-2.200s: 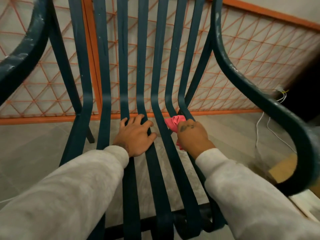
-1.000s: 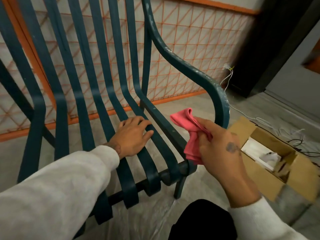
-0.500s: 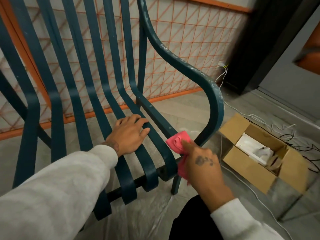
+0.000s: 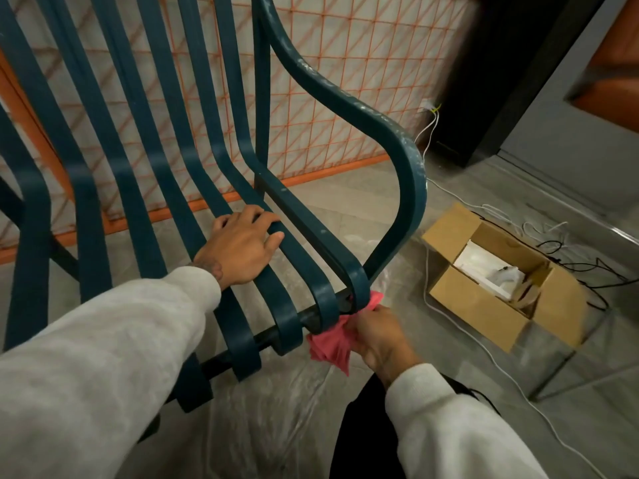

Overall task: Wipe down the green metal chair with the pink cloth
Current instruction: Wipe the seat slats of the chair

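Observation:
The green metal chair [image 4: 408, 188] fills the left and centre of the head view, its curved slats running from the back down to a rolled front edge. My left hand [image 4: 242, 247] lies flat on the seat slats with fingers spread. My right hand [image 4: 377, 335] grips the bunched pink cloth [image 4: 330, 347] and holds it against the front right corner of the seat, under the curled slat ends where the armrest comes down. Part of the cloth is hidden behind the slats.
An open cardboard box [image 4: 501, 281] with white contents stands on the floor to the right. White and black cables [image 4: 484, 354] trail around it. An orange mesh fence [image 4: 328, 98] runs behind the chair. Clear plastic sheeting [image 4: 262, 420] covers the floor below.
My right hand has carried the cloth down from the seat's right side rail to the front corner under the slat ends. The left hand has stayed on the seat.

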Motion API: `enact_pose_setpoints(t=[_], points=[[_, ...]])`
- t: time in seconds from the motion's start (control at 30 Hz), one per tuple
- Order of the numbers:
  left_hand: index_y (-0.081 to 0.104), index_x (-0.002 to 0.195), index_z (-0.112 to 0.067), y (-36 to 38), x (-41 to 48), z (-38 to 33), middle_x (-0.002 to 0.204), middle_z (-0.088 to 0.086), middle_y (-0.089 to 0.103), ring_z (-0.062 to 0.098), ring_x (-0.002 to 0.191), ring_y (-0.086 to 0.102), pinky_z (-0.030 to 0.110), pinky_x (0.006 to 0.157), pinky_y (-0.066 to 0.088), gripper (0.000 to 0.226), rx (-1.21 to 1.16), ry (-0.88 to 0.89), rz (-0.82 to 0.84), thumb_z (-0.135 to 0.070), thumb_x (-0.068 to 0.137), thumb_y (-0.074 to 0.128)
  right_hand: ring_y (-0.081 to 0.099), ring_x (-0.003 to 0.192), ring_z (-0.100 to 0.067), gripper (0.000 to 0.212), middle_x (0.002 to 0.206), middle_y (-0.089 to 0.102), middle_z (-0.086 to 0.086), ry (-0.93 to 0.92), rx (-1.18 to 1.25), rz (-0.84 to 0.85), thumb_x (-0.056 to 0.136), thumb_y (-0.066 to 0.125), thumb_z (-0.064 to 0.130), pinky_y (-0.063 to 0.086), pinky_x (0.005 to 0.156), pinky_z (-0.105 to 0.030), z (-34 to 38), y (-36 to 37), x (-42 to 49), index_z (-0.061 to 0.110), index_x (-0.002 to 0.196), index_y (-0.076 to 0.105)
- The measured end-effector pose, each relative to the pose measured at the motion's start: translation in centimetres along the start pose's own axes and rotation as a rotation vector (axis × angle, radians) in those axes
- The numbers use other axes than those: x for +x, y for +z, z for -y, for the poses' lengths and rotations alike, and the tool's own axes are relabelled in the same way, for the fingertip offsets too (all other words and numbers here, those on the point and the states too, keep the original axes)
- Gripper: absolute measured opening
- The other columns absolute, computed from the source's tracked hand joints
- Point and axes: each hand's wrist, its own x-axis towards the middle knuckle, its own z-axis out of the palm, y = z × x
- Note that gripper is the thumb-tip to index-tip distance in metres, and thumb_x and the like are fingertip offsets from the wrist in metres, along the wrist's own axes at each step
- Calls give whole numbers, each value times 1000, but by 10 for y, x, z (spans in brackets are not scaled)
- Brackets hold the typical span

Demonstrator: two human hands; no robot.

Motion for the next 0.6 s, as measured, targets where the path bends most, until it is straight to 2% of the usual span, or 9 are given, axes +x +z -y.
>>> enact_pose_setpoints(t=[0.1,0.17,0.23,0.3,0.37,0.43,0.5,0.53,0.6], points=[[38,147,-29,0,1,-1,149,0,36,25,140,34,47,120,15,48,-4,-6,11,-49,104,27,58,50,-23,60,75,60,-18,86,247,15,72,29,-28,53,52,-35,-4,8,9,-1,117,59],[37,148,-29,0,0,-1,151,1,35,25,140,34,47,121,14,49,-3,-6,25,-49,104,27,61,59,-24,54,81,61,-16,47,290,-4,77,33,-28,53,51,-32,-3,10,0,5,112,59],[35,149,-29,1,-1,0,152,1,33,24,142,32,46,121,13,49,9,-3,21,-48,105,27,65,76,-27,44,90,65,-13,-39,263,-55,84,44,-21,57,60,-38,-7,8,-11,17,98,60],[35,149,-29,2,0,2,153,0,32,22,142,32,45,121,12,49,10,-4,17,-49,104,27,65,84,-25,41,92,66,-6,-170,115,-116,87,52,-10,58,74,-42,-7,4,-21,31,88,59],[35,148,-29,2,1,2,152,0,32,22,141,33,45,121,11,49,14,-5,20,-49,104,27,60,82,-15,40,87,61,8,-357,-91,-176,92,54,2,55,74,-36,-1,0,-25,41,82,54],[35,148,-29,1,2,1,152,1,32,22,140,34,44,120,11,49,20,-1,16,-49,104,26,58,81,-13,32,88,55,14,-540,-293,-216,97,53,14,55,73,-33,4,-3,-23,45,92,52],[36,147,-29,1,1,1,151,1,32,22,139,36,44,119,11,48,23,1,5,-48,104,26,58,85,-13,22,95,54,9,-663,-516,-254,99,52,19,58,75,-36,7,-2,-19,32,115,59],[36,147,-29,1,1,0,150,1,32,22,138,36,44,119,11,48,24,2,4,-48,104,26,58,87,-15,30,98,55,6,-705,-615,-284,99,52,19,57,78,-36,7,-2,-18,25,127,59],[36,147,-30,1,2,0,151,2,32,23,139,36,45,120,11,47,23,4,6,-48,104,26,56,95,-21,37,107,59,-2,-815,-790,-326,96,54,14,51,84,-31,10,-3,-15,17,133,56]])
